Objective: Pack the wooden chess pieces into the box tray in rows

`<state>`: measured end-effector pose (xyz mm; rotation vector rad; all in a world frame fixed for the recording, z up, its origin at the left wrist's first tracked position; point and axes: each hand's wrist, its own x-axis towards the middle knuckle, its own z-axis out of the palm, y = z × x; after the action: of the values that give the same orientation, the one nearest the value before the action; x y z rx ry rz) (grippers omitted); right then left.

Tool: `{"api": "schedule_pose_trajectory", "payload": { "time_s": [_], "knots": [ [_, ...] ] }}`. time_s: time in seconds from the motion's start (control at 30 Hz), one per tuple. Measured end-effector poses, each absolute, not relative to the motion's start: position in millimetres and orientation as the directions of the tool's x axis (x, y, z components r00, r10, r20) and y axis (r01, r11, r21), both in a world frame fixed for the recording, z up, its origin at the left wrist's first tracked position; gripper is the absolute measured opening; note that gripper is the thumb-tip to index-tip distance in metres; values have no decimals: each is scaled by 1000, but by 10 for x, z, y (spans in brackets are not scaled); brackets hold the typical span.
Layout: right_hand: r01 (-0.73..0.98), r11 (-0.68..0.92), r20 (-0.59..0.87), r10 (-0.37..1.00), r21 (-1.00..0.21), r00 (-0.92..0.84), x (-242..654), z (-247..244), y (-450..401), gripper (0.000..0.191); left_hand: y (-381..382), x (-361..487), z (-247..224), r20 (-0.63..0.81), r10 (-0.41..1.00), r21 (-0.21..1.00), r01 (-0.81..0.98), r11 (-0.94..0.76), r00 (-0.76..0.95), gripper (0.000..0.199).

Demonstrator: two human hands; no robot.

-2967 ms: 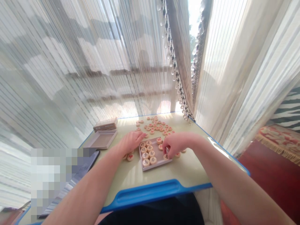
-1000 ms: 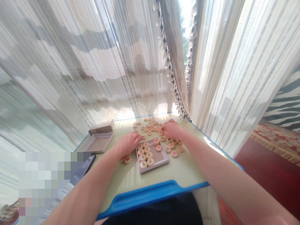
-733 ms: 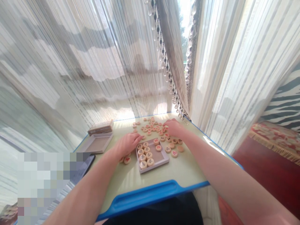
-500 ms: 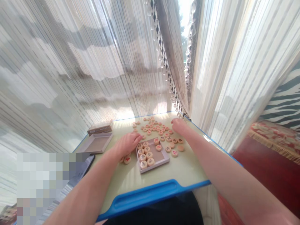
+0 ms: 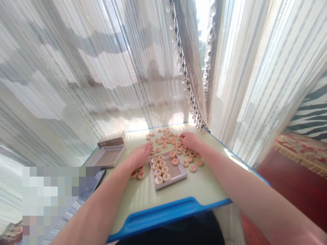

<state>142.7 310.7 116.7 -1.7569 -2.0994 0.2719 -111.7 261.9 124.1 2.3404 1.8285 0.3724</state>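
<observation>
A shallow cardboard box tray (image 5: 179, 177) sits on the table in front of me. Black-marked xiangqi pieces (image 5: 158, 179) fill two columns on its left, and two red-marked ones (image 5: 175, 162) lie at its right. My left hand (image 5: 140, 156) is beside the tray's left edge, palm down with fingers stretched out, near a few loose pieces. Below its wrist lie more red-marked pieces (image 5: 141, 175). Beyond the tray my right hand (image 5: 191, 141) reaches into the scattered pieces (image 5: 164, 145), its bent fingers closed at a xiangqi piece partly hidden by them.
Another shallow box part (image 5: 111, 156) lies at the left, with a flat closed box (image 5: 111, 139) behind it. A dark-edged device (image 5: 100, 179) is at the left table edge. The table (image 5: 143, 195) has a blue rim (image 5: 163, 211); curtains (image 5: 143, 68) hang behind it.
My right hand has moved left and slightly nearer, in among the scattered pieces. My left hand has drawn back a little from the tray's far left corner, its fingers straighter.
</observation>
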Motion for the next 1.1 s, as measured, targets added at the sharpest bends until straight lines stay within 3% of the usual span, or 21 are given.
{"api": "schedule_pose_trajectory", "payload": {
  "time_s": [0.13, 0.27, 0.47, 0.7, 0.93, 1.1],
  "knots": [
    [909, 247, 196, 962, -336, -189, 1404, 1170, 3101, 34, 2601, -1078, 1265, 136, 963, 303, 915, -265, 234, 57],
    [946, 149, 105, 987, -287, -124, 1472, 1255, 3067, 29, 2624, -1104, 1281, 207, 941, 288, 902, -321, 269, 56],
    [961, 147, 129, 985, -234, -119, 1570, 1277, 3047, 25, 2690, -1181, 1260, 113, 947, 280, 905, -321, 301, 54],
    [969, 140, 89, 988, -204, -124, 1566, 1341, 3006, 24, 2629, -1156, 1305, 167, 935, 262, 900, -348, 313, 55],
    [967, 215, -251, 937, -139, -244, 1562, 1567, 2776, 36, 2611, -1139, 1311, 177, 923, 288, 879, -380, 341, 58],
    [942, 271, -287, 903, -197, -320, 1535, 1530, 2765, 39, 2622, -1142, 1306, 144, 933, 279, 891, -357, 329, 60]
  ]
}}
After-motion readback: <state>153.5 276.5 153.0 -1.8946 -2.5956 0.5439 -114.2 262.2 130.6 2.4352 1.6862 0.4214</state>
